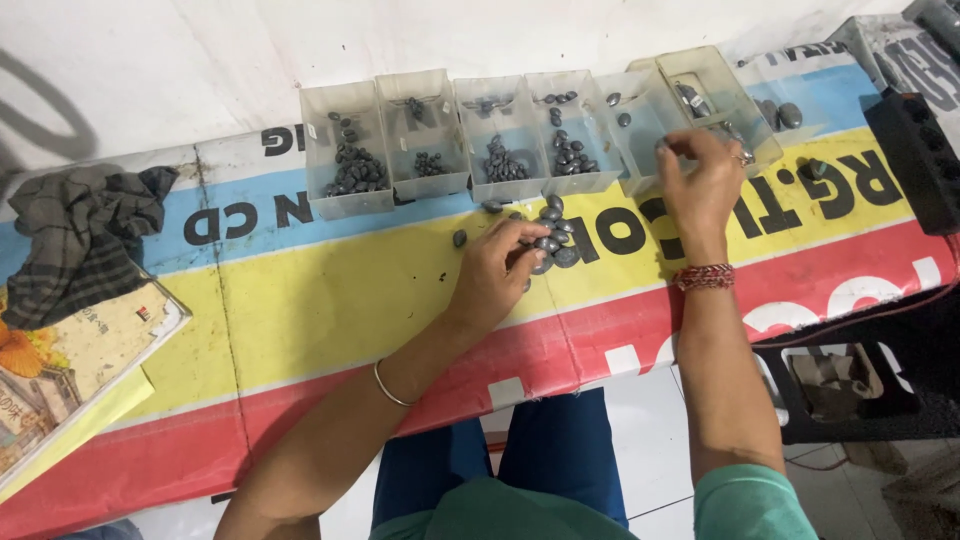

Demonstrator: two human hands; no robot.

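L hand [495, 268] pinches stones from loose pile [552, 235] mid-table. R hand [703, 180] drops one in far-edge trays [500, 135], fingers curled. Most sorted; small pile left.

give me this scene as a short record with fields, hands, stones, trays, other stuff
left hand: fingers on the loose pile of dark oval stones on the banner-covered table
right hand: reaching at the rim of a clear tray, fingertips pinched; whether it holds a stone cannot be told
trays: row of clear plastic trays along the wall, each holding dark stones
other: checked cloth on a book at far left
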